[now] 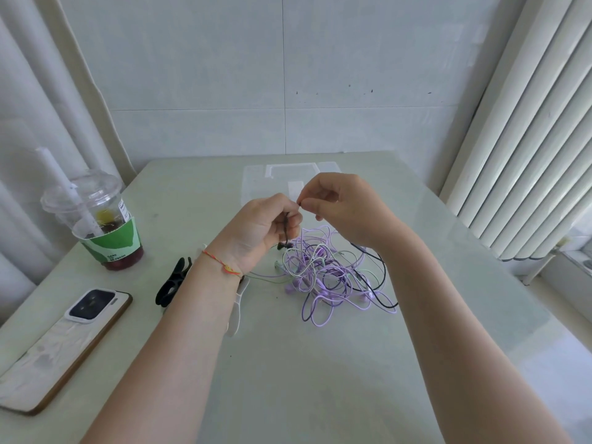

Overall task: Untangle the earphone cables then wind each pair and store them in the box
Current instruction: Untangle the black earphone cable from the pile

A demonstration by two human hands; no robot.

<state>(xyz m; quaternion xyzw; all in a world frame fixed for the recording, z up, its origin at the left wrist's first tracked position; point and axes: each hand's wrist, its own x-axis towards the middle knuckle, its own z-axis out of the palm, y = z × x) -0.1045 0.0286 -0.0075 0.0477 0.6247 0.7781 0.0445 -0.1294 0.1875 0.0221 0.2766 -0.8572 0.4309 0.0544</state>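
A tangle of purple, white, pale green and black earphone cables (pixel 323 274) lies on the pale table (pixel 288 363), in front of a clear plastic box (pixel 256 181) at the far edge. Raised above the tangle, my left hand (pixel 259 229) grips a bunched stretch of black cable (pixel 286 230) with dark earbuds hanging below it. My right hand (pixel 346 206) pinches the end of the same black cable between thumb and forefinger, close to my left fingertips. More black cable (pixel 378 296) trails from the heap's right side.
At the left stands a plastic cup (pixel 102 225) with a green sleeve, dark drink and straw. A phone (pixel 61 344) lies face down near the left front edge. Black cable clips (pixel 173 283) and a white clip (pixel 238 310) lie by my left forearm.
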